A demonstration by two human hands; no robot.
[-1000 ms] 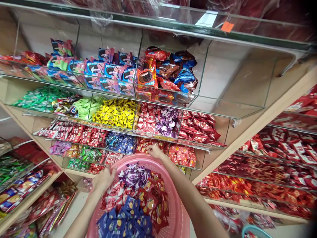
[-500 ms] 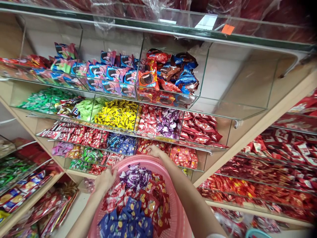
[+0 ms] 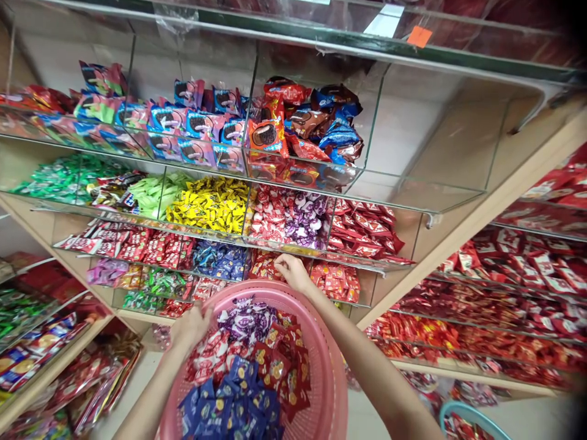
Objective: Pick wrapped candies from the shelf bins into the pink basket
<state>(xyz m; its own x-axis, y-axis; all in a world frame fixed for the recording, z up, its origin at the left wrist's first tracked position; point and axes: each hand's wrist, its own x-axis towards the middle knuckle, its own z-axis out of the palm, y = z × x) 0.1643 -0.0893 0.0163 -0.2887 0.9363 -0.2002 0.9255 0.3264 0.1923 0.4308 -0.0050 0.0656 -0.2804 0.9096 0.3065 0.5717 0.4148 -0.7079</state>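
Observation:
My left hand (image 3: 190, 327) is closed over the left rim of a round pink plastic basket (image 3: 328, 342). Inside it lie blue packets (image 3: 233, 403), dark red packets (image 3: 287, 366), red-and-white wrapped candies (image 3: 208, 357) and purple-and-white wrapped candies (image 3: 247, 321). Beyond the basket's far rim, my right hand (image 3: 296, 272) is at a shelf compartment of dark red packets (image 3: 263, 267). Its fingers are curled together, and whatever may be between them is too small to make out. The right forearm passes over the basket's right side.
Glass-fronted shelves hold yellow packets (image 3: 211, 205), green packets (image 3: 59, 180) and cookie packs (image 3: 268, 134) above my hands. A slanting wooden panel (image 3: 458, 244) divides these from red packets at right. A light-blue basket (image 3: 468, 412) stands low at right.
My right hand has shifted slightly right and up over the dark red packets, its fingers more curled. The left hand keeps the basket's rim. The view has tilted down a little.

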